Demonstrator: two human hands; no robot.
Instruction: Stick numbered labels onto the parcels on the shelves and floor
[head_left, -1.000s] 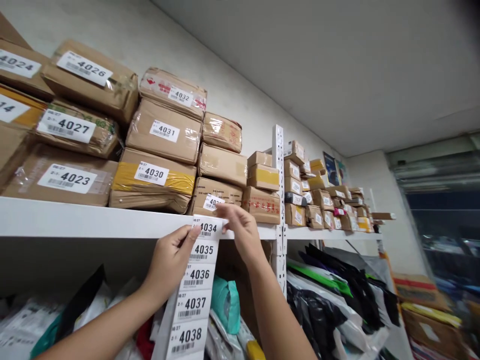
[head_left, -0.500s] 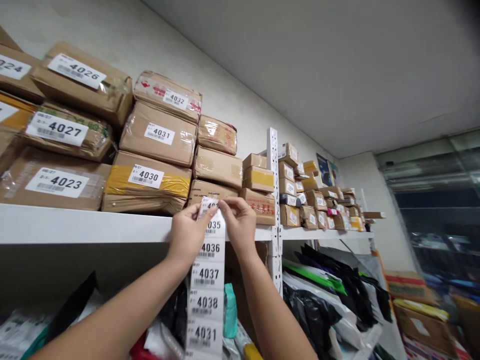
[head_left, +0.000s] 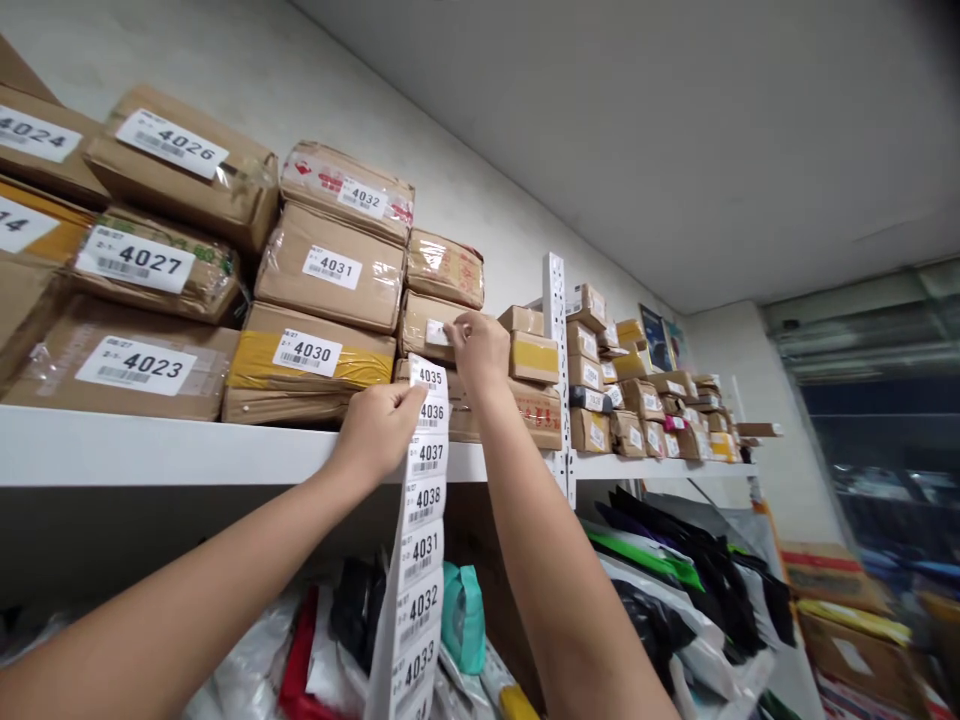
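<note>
My left hand pinches the upper left edge of a long strip of white number labels, which hangs down with 4035 at its top. A single white label lies against the front of a taped cardboard box in the middle layer of a stack. The fingers of my right hand are closed at that label's right end; its print is too small to read. Left of this stack stand boxes labelled 4032, 4031 and 4030.
A white shelf carries the stacked boxes, and a perforated upright post divides it from a farther shelf with several small parcels. Below hang or lie plastic-wrapped parcels, among them a teal bag. Cartons stand at the lower right.
My right hand has moved up and right with one label to the middle box, away from the strip. The strip's top now shows 4035. The view has shifted slightly left.
</note>
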